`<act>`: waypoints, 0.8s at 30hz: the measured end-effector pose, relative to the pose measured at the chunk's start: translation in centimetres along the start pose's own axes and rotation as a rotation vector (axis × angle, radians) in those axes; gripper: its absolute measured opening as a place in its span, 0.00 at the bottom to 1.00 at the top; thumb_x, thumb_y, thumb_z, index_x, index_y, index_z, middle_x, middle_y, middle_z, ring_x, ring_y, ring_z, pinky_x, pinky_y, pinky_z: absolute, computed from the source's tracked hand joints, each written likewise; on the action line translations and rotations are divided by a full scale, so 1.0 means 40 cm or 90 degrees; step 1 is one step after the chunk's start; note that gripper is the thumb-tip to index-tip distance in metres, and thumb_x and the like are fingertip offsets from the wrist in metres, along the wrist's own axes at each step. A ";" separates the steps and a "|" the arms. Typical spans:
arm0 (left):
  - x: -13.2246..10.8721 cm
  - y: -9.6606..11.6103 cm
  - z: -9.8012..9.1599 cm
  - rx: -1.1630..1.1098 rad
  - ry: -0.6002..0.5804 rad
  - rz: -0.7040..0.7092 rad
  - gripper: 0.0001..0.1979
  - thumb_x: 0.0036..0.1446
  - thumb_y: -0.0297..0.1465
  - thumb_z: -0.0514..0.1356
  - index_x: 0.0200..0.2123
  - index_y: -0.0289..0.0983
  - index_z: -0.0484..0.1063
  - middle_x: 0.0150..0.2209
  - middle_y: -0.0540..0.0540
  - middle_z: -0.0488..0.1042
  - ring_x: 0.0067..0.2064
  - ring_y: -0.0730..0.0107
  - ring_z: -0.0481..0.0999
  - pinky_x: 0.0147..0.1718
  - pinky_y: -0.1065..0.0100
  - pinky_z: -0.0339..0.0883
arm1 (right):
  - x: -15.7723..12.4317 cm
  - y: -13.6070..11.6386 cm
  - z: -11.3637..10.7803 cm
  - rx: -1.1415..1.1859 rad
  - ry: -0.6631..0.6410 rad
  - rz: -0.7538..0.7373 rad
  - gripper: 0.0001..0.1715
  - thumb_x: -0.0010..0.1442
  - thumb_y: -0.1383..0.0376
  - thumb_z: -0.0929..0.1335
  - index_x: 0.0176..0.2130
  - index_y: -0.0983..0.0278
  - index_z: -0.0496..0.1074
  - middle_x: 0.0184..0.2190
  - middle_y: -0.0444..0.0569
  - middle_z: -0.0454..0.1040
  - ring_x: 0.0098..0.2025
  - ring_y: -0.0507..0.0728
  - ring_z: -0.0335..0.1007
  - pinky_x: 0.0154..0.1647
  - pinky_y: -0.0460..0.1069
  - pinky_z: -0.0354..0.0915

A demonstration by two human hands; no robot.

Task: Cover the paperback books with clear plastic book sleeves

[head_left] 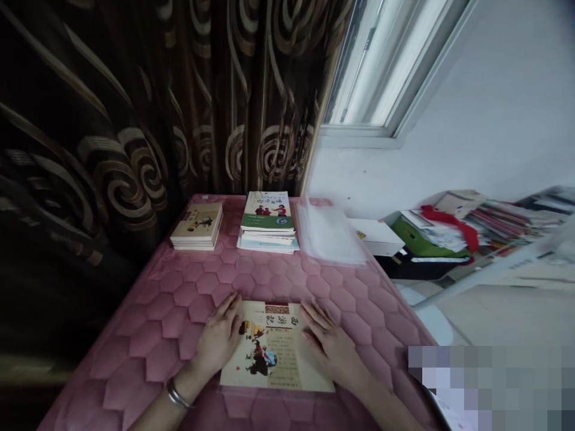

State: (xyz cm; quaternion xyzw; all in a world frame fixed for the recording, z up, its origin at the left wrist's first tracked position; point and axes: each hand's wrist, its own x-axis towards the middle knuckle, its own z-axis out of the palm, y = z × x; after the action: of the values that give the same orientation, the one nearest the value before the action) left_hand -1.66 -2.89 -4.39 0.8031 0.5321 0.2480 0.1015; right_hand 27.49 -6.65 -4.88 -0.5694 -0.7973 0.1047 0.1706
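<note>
A cream-coloured book (283, 353) with painted figures and large Chinese characters on its cover lies flat before me, turned sideways. A faint clear strip shows along its near edge; I cannot tell whether it is plastic film. My left hand (220, 335), with a silver bangle on the wrist, rests along the book's left edge with its fingers stretched forward. Across the right edge lies my right hand (330, 341), fingers extended and slightly apart, touching the cover. Neither hand grips the book.
Behind stand a small stack of similar books (197, 224), a taller stack of green-and-white books (267, 218) and clear plastic sheets (332, 233). All rest on a pink hexagon-patterned table cover (175, 317). A dark curtain (215, 96) borders the left; a white box (377, 236) sits beyond the right edge.
</note>
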 end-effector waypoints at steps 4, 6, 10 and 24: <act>0.003 -0.001 0.004 0.045 0.001 0.010 0.22 0.65 0.31 0.45 0.60 0.34 0.62 0.61 0.40 0.64 0.61 0.64 0.64 0.58 0.61 0.64 | -0.003 0.009 0.015 -0.024 0.016 -0.010 0.29 0.67 0.60 0.57 0.65 0.63 0.56 0.65 0.50 0.56 0.68 0.62 0.45 0.65 0.63 0.54; 0.001 0.007 0.000 0.073 0.015 0.007 0.22 0.64 0.30 0.46 0.60 0.34 0.62 0.61 0.38 0.64 0.61 0.60 0.65 0.57 0.59 0.65 | -0.004 0.011 0.019 -0.025 0.029 -0.016 0.29 0.67 0.60 0.57 0.65 0.62 0.56 0.65 0.50 0.56 0.68 0.63 0.45 0.64 0.63 0.54; -0.026 0.046 -0.028 0.083 -0.026 0.083 0.22 0.62 0.28 0.50 0.59 0.37 0.64 0.63 0.39 0.62 0.61 0.57 0.64 0.57 0.55 0.64 | -0.006 0.016 0.025 -0.023 0.040 -0.018 0.29 0.67 0.59 0.58 0.64 0.61 0.57 0.64 0.50 0.58 0.68 0.62 0.45 0.64 0.63 0.55; -0.094 0.056 -0.124 -0.127 -0.312 0.119 0.35 0.51 0.25 0.61 0.62 0.46 0.59 0.67 0.47 0.51 0.67 0.58 0.53 0.63 0.53 0.54 | -0.012 -0.014 -0.029 -0.001 0.082 -0.014 0.22 0.63 0.60 0.62 0.55 0.61 0.69 0.60 0.53 0.64 0.65 0.64 0.51 0.61 0.62 0.60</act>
State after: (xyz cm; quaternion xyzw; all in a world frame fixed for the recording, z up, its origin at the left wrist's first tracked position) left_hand -3.55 -7.72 -0.27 0.8708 0.3882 0.1058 0.2826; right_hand 27.58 -7.32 -3.69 -0.5663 -0.7908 0.0654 0.2227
